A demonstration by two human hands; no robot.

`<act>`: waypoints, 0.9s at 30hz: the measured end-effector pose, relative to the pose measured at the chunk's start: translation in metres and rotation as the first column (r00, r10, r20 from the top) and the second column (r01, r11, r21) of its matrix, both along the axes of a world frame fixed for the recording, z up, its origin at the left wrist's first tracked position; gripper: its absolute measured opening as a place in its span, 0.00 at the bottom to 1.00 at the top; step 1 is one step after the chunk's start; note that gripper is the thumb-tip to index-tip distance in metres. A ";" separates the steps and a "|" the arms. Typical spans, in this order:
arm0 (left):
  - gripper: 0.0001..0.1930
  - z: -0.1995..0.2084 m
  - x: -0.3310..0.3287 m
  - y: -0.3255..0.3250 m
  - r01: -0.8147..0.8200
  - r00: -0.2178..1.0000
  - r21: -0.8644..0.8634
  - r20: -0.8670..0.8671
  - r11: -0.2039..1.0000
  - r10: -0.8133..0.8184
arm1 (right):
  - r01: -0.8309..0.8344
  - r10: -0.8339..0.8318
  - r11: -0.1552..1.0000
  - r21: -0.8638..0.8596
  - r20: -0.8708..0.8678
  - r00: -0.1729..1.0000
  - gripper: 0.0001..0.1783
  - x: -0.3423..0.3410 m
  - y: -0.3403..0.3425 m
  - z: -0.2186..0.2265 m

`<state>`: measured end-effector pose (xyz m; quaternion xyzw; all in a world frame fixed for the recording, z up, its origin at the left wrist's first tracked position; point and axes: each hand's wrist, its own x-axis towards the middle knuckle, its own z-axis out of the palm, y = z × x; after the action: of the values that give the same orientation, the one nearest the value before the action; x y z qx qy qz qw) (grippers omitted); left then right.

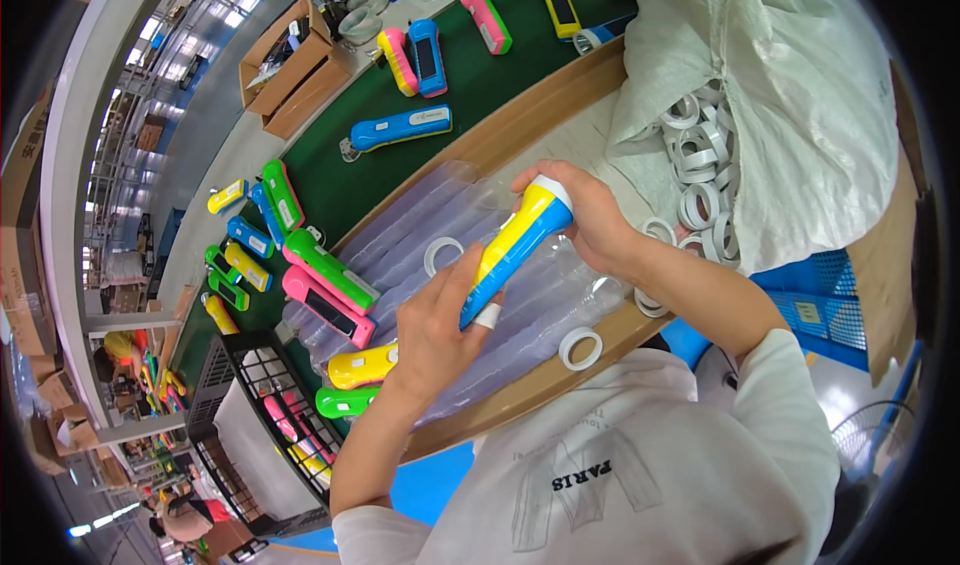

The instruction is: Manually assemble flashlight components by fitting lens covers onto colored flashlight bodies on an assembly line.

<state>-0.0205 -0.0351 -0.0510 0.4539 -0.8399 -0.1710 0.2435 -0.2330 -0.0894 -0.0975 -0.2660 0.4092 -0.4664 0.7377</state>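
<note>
A flashlight [515, 243] with a yellow and blue body slants up between my hands above the tray. My left hand [432, 317] wraps the lower end of its body, with white tape around one finger. At the head end, my right hand [592, 210] grips around the white ring [552, 187] there. Beneath lie long rows of clear, nested plastic pieces [530, 350]. One loose white ring [429, 258] rests on them beside my left hand; another white ring [564, 353] sits at the tray's near edge. Pink flashlight [328, 308] and yellow flashlight [360, 366] lie left of my left hand.
A white woven sack [800, 105] spills white rings [697, 205] at the right. Beyond the cardboard edge [500, 125], a green belt [330, 170] carries several colourful flashlights. A black crate [215, 395] stands at the left, and a small cardboard box [300, 85] at the back.
</note>
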 end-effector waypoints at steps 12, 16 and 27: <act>0.30 0.005 -0.005 0.012 -0.093 0.958 0.399 -0.214 0.912 0.192 | -0.143 0.060 0.953 -0.268 -0.294 0.954 0.27 -0.006 0.001 0.011; 0.30 0.014 -0.004 0.023 0.044 0.994 -0.023 0.099 0.999 -0.041 | -0.217 -0.013 0.865 -0.452 -0.454 0.891 0.26 -0.008 0.016 0.025; 0.29 0.043 -0.013 0.010 0.041 0.994 0.135 -0.103 0.990 -0.027 | -0.270 0.092 0.899 -0.346 -0.454 0.886 0.25 -0.022 0.005 0.060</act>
<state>-0.0332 -0.0249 -0.0075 0.4460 -0.8204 -0.2550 0.2511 -0.2549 -0.0844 -0.0377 -0.5440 0.4295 -0.3978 0.6011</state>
